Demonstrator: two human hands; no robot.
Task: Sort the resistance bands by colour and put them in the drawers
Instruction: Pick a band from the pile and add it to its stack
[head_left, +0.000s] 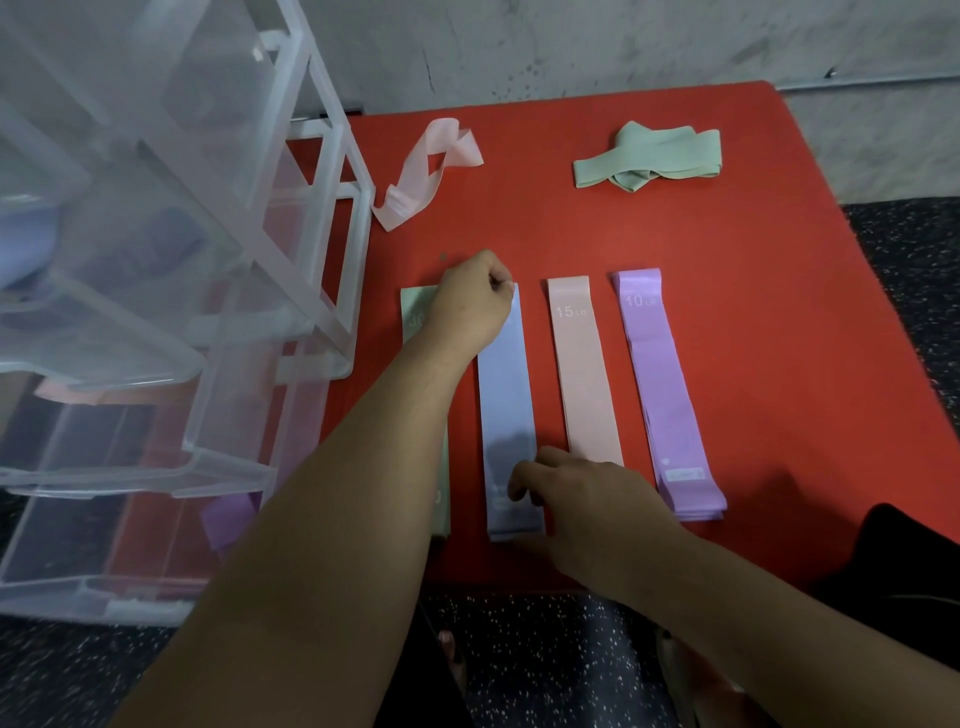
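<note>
The left hand (470, 299) pinches the far end of the blue band (506, 395), and the right hand (576, 499) grips its near end. The band lies flat on the red mat (753, 312), between the green band (413, 312) and the pink band (584, 374), right of the clear drawers (156, 260).

Reaches forward with both bare forearms. Pinches the far end of the blue band (506, 395) with the left hand (475, 299), fingers curled tight. Grips its near end with the right hand (582, 499), fingers bent down.
</note>
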